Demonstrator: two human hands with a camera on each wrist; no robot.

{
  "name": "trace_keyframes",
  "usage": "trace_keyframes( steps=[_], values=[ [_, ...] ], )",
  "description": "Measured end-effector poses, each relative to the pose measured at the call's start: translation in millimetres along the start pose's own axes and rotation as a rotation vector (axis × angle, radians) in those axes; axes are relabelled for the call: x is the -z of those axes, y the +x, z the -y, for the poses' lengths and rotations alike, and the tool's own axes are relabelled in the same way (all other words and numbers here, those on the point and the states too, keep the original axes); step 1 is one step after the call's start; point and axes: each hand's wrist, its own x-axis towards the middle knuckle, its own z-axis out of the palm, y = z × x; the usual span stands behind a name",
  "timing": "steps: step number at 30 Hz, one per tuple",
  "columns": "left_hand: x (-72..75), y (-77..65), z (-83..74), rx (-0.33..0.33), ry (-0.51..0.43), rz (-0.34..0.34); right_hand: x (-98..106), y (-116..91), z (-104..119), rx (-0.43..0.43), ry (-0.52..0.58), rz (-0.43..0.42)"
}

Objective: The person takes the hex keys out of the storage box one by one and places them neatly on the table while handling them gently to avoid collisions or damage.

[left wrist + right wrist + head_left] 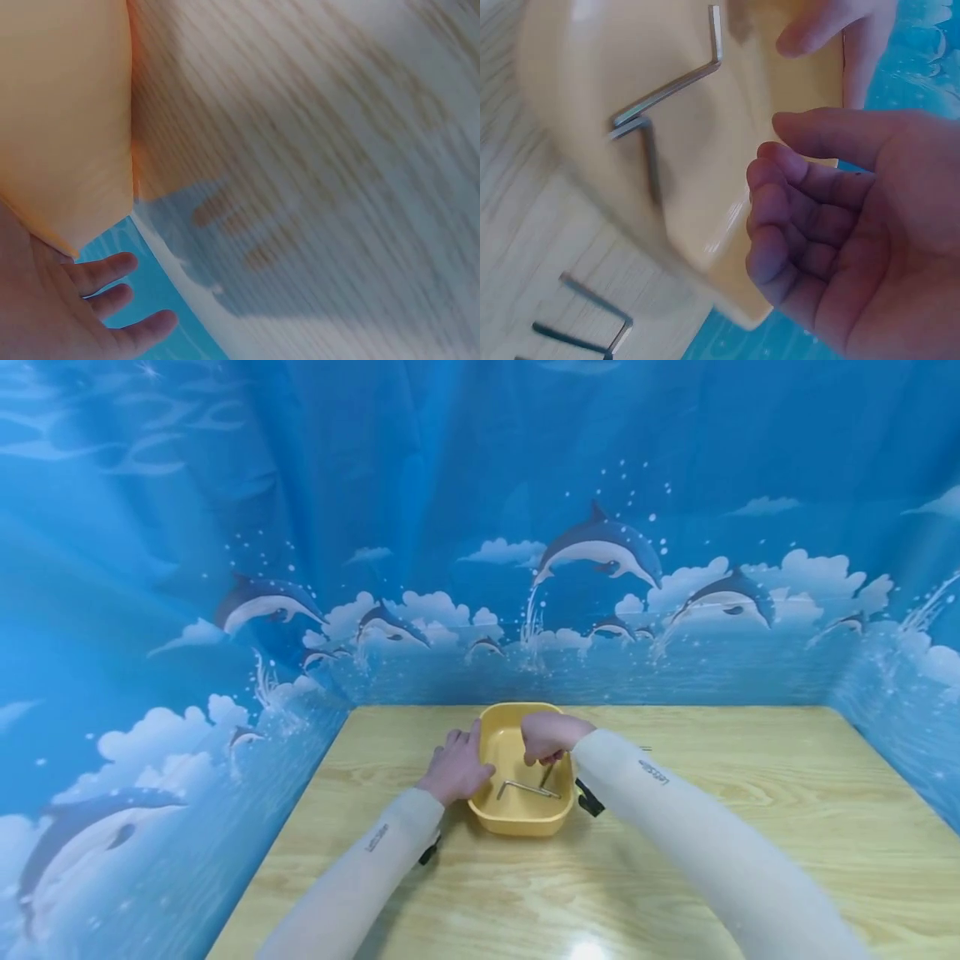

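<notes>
A yellow plastic basin [522, 827] stands on the table. My left hand [456, 768] holds its left rim, thumb inside and fingers outside; three fingertips stick out past the wall in the left wrist view. Inside the basin lies a silver L-shaped hex key [667, 91]. A second hex key [649, 161] touches its end near the right wall. Over the basin hovers my right hand [546, 735]. Its fingers are loosely curled in the right wrist view, the thumb is near the index fingertip, and nothing shows between them.
More L-shaped hex keys [596, 300] lie on the wooden table [750, 827] to the right of the basin, partly behind the right forearm in the head view. A blue dolphin-print curtain [450, 527] hangs along the table's back and sides.
</notes>
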Motion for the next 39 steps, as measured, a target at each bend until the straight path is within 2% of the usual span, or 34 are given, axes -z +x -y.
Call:
trace_keyframes(
  steps=[7, 13, 16, 21, 33, 39],
  values=[
    [1.7, -0.2, -0.5, 0.003, 0.003, -0.006, -1.5, 17.5, 18.3, -0.015, -0.034, 0.05],
    [-0.5, 3.3, -3.5, -0.032, 0.026, -0.012, -7.9, 27.6, 19.1, -0.043, -0.036, 0.074],
    [-1.3, 4.1, -3.7, -0.032, 0.04, -0.007, -11.6, 33.2, 19.4, -0.024, -0.078, 0.092],
    [-2.1, 3.3, -0.8, -0.028, 0.059, -0.009, -18.4, 40.8, 21.8, -0.01, -0.081, 0.128],
    [1.7, -1.8, -1.5, -0.027, 0.042, -0.002, -32.7, 49.3, 20.9, -0.063, -0.064, 0.117],
    [1.1, -1.1, -0.7, -0.027, 0.052, -0.014, -35.5, 51.4, 21.5, -0.071, -0.097, 0.129]
  ],
)
